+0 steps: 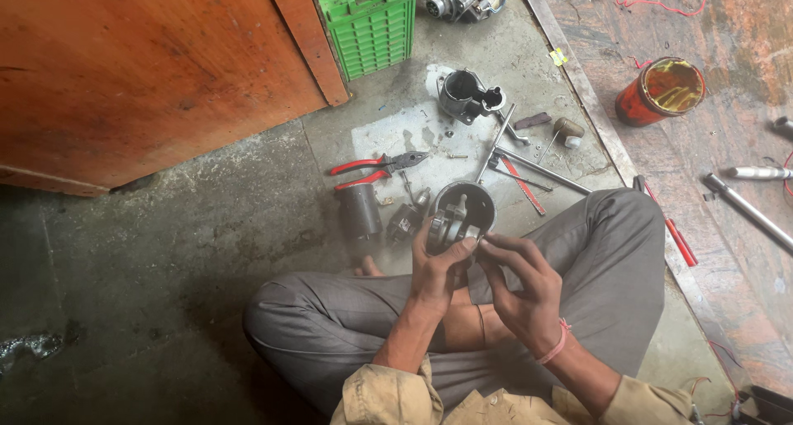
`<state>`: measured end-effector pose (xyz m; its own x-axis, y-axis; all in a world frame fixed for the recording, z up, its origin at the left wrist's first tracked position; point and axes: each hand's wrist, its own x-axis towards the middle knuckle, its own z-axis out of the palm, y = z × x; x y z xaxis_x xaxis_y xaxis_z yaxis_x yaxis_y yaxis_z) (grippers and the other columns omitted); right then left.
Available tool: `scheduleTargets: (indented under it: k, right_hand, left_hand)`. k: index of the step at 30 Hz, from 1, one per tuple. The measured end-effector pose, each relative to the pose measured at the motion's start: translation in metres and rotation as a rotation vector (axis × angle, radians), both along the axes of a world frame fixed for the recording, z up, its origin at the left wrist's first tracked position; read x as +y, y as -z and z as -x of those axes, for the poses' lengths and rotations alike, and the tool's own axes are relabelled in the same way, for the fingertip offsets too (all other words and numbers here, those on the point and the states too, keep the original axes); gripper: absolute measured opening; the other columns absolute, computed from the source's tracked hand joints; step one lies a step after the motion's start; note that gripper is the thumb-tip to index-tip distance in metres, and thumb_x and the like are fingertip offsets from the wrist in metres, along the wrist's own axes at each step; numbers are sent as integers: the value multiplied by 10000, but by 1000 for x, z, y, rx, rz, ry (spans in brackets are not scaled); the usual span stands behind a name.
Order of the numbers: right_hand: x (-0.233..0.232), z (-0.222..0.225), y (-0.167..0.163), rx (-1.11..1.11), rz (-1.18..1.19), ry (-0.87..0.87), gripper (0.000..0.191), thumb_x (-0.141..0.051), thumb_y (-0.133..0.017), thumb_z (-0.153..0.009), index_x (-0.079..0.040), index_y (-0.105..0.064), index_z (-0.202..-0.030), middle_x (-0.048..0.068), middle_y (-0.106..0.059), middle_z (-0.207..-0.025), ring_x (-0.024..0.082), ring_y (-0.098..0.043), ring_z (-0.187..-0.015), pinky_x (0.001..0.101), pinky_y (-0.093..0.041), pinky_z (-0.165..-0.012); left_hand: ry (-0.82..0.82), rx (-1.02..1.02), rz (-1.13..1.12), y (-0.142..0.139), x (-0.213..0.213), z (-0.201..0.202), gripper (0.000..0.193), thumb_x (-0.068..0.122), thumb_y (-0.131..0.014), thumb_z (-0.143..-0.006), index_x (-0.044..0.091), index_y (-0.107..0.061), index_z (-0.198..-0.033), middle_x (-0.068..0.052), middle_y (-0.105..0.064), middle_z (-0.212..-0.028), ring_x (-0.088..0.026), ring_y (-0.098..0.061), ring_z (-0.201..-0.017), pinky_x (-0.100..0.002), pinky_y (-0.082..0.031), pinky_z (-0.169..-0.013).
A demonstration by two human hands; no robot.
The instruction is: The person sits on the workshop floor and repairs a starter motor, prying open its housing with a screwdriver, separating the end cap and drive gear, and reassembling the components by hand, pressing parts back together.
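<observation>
I sit cross-legged on a concrete floor. My left hand (438,268) grips a round grey metal housing (464,212) with parts inside, holding it up over my lap. My right hand (520,280) pinches at the housing's lower right rim with fingertips; whether it holds a small part there is too small to tell. A pink band sits on my right wrist.
Red-handled pliers (376,167), a dark cylinder (361,211), another metal housing (465,94), rods and a wrench (504,136) lie on the floor ahead. A green crate (373,24) and wooden panel (149,70) stand at left. An orange tin (661,90) stands at right.
</observation>
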<state>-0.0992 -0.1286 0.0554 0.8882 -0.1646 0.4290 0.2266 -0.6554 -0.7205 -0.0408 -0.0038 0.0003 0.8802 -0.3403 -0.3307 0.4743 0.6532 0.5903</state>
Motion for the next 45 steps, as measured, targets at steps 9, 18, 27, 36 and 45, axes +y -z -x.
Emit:
scheduleTargets:
  k: [9, 18, 27, 36, 45]
  right_hand:
    - [-24, -12, 10, 670, -1088, 134, 220, -129, -693, -965, 83, -746, -995, 95, -755, -827, 182, -718, -735, 317, -594, -698]
    - [-9, 1, 11, 95, -82, 53, 212, -64, -764, -847, 51, -753, -1025, 83, -727, -982, 131, -717, -779, 263, -568, -687]
    - [-26, 1, 9, 390, -558, 51, 196, -70, -750, -875, 40, -752, -1037, 33, -743, -973, 124, -748, -841, 252, -601, -729]
    - [-21, -5, -3, 356, -301, 98, 204, -103, -798, -855, -8, -791, -1035, 44, -774, -937, 109, -716, -821, 235, -559, -710]
    - [-28, 0, -4, 343, -255, 91, 195, -90, -794, -831, -26, -796, -1016, 61, -771, -1004, 103, -755, -870, 245, -605, -731]
  left_hand:
    - [59, -171, -171, -4, 1, 2, 553, 63, -840, -759, 56, -576, -1244, -40, -667, -935, -91, -579, -734, -238, -414, -572]
    - [70, -79, -87, -2, -1, 0, 492, 70, -818, -782, 53, -598, -1221, -23, -682, -947, -82, -611, -763, -232, -458, -604]
    - [28, -92, 21, 4, -2, 3, 503, 68, -820, -780, 53, -590, -1226, -13, -674, -996, -100, -655, -859, -248, -528, -698]
    - [45, -224, -55, 7, -4, 2, 510, 32, -813, -790, 37, -573, -1240, -46, -688, -1030, -124, -671, -925, -261, -552, -833]
    - [19, -143, -51, 9, -4, 0, 550, 40, -829, -780, 43, -589, -1274, -33, -646, -989, -112, -614, -832, -246, -474, -665]
